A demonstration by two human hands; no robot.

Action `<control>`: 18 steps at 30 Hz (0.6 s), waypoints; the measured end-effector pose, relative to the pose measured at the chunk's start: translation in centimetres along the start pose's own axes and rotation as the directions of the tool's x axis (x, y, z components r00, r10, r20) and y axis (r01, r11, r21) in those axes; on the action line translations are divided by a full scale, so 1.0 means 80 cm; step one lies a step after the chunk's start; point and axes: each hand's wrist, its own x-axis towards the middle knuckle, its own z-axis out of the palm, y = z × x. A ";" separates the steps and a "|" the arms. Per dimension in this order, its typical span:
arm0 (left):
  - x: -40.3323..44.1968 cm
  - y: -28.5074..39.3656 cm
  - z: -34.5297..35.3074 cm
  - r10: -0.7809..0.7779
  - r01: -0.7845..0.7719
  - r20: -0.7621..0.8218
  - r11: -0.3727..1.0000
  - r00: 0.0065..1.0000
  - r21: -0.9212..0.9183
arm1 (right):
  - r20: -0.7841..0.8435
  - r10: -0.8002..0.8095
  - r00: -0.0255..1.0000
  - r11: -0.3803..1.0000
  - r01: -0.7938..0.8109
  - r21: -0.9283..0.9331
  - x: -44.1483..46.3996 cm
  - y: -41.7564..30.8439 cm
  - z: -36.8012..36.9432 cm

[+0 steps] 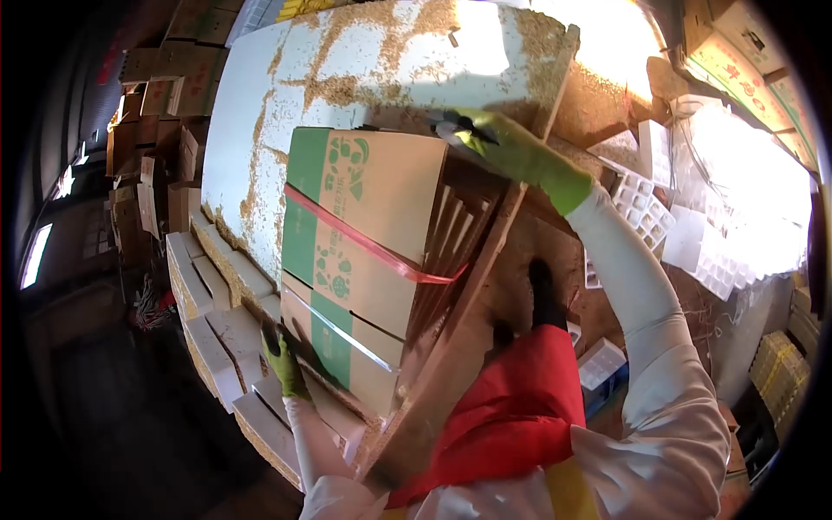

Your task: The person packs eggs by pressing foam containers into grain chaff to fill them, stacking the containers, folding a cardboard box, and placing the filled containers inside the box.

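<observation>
A stack of flat cardboard boxes (390,191), printed in green and tied with a pink-red strap (373,247), lies on the work table. A pale strap (338,328) crosses its lower part. My right hand (490,143), in a yellow-green glove with dark finger parts, is at the stack's upper right corner, fingers stretched toward the left. Whether it touches the cardboard I cannot tell. My left hand (284,360), gloved alike, is beside the stack's lower left edge with thumb and fingers apart. Neither hand shows anything clearly held.
Sawdust-like crumbs cover parts of the white tabletop (251,104), which has a wooden edge (511,208). White blocks (217,286) line its left side. White moulded trays (641,212) lie at right. Cardboard boxes (173,95) pile up at the back left.
</observation>
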 end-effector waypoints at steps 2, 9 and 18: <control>0.057 0.010 0.002 0.069 -0.042 0.135 0.981 0.989 -0.192 | -0.046 -0.166 0.985 0.963 0.152 -0.223 -0.052 0.011 0.035; 0.160 0.015 0.084 0.072 -0.039 0.332 0.994 0.941 -0.103 | -0.770 0.067 0.635 0.779 0.448 0.438 -0.200 0.054 0.075; 0.153 0.060 0.082 -0.003 0.136 0.473 0.959 0.881 -0.247 | -0.559 0.362 0.746 0.613 -0.642 -0.460 -0.252 0.301 0.376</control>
